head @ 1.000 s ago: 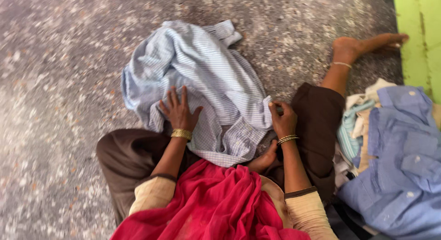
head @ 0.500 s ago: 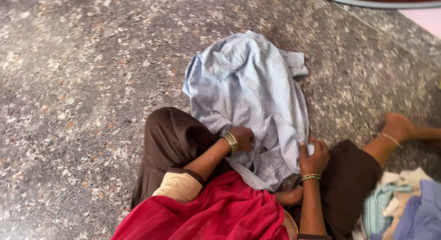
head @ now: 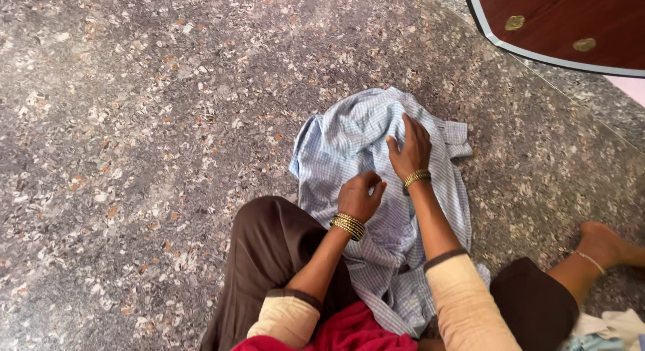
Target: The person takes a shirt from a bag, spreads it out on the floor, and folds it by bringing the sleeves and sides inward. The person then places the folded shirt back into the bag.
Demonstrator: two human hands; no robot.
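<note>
A crumpled, pale blue finely checked cotton shirt [head: 376, 190] is spread on the speckled grey stone floor [head: 148, 122] directly in front of the seated person, its lower part drawn over the lap. The left hand [head: 359, 196] is curled, with the fingertips pressed together on a fold of the shirt fabric near the middle of the garment; gold bangles are worn at its wrist. Just beyond it and slightly to its right, the right hand [head: 410, 149] is laid on the upper part of the shirt with the fingers loosely spread and pressed flat against the cloth. The two hands are close together but not touching. A brown trouser knee [head: 269, 250] is seen below and to the left of the left hand. Well beyond the right hand, a dark wooden panel with a pale rim [head: 564, 25] is seen.
</note>
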